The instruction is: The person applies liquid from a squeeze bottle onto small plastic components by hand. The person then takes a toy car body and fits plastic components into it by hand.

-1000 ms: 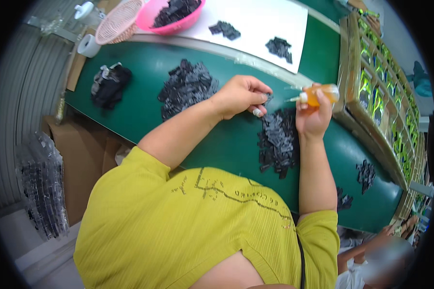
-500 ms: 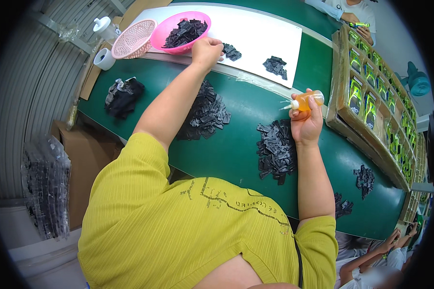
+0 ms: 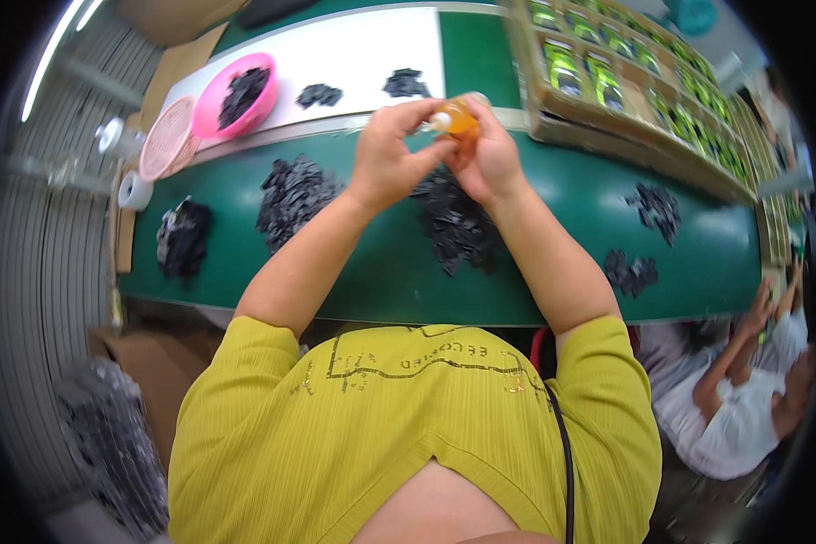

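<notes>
Right hand (image 3: 488,150) is wrapped around an amber squeeze bottle (image 3: 458,116), its white cap toward the left. Left hand (image 3: 394,154) meets it there, thumb and fingers curled toward one another close to the cap; blur hides whether they pinch a small piece, so I cannot tell. The bottle is held up over the far side of the green worktop (image 3: 372,263), just beyond the middle pile (image 3: 458,227) of flat black pieces, which lies between the forearms.

Work looks well under way rather than finished. Many loose pieces lie in the left pile (image 3: 295,199) and the middle pile, and more fill part of the pink bowl (image 3: 269,98). Smaller groups sit apart: a left cluster (image 3: 319,94) and a right cluster (image 3: 406,83) on the white board (image 3: 363,54), and two little heaps (image 3: 655,210) at the worktop's right. Which of these have been handled and which remain cannot be read from their look.

Half a second ago the left hand was out by the bowl's rim, beside the left cluster, with the bottle alone on the other side; now it has come back to the bottle. The right hand's hold continues, and the whole view has swung toward the right.
</notes>
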### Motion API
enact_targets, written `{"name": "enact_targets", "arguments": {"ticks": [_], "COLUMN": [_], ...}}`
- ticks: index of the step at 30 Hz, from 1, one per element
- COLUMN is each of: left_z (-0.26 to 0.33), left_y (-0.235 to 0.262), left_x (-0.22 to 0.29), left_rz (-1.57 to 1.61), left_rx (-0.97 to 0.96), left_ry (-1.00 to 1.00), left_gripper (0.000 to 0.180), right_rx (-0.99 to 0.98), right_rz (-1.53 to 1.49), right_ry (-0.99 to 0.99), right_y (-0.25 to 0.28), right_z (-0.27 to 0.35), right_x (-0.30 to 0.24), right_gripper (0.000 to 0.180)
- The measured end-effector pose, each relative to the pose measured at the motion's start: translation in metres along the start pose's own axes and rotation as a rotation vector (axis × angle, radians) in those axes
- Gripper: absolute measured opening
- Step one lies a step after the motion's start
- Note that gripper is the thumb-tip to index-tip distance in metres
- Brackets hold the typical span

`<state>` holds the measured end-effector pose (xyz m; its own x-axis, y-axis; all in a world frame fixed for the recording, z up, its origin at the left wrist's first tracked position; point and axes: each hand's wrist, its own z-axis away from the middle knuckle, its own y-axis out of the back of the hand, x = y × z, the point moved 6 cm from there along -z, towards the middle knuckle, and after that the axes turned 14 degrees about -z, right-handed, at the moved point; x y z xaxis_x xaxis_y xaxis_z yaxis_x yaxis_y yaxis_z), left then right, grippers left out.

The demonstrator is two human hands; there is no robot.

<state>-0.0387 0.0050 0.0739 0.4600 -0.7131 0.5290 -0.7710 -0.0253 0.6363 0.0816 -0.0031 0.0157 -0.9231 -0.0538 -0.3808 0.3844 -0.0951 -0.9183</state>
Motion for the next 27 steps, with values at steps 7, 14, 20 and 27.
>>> {"name": "enact_targets", "arguments": {"ticks": [7, 14, 20, 27], "left_z": [-0.020, -0.027, -0.019, 0.047], "left_y": [-0.012, -0.029, -0.017, 0.111], "left_x": [0.048, 0.080, 0.057, -0.043], "left_rz": [-0.143, -0.250, 0.090, 0.050], "left_rx": [0.202, 0.222, 0.076, 0.226], "left_ry": [-0.244, -0.411, 0.033, 0.369], "left_gripper": [0.039, 0.033, 0.030, 0.032], "right_rx": [-0.044, 0.006, 0.162, 0.349], "right_rz": [0.076, 0.173, 0.355, 0.731], "right_ry": [0.008, -0.122, -0.069, 0.472], "right_y": [-0.006, 0.014, 0.038, 0.085], "right_z": [0.026, 0.061, 0.110, 0.200], "right_x": [-0.038, -0.056, -0.076, -0.131], "right_gripper": [0.019, 0.030, 0.045, 0.022]}}
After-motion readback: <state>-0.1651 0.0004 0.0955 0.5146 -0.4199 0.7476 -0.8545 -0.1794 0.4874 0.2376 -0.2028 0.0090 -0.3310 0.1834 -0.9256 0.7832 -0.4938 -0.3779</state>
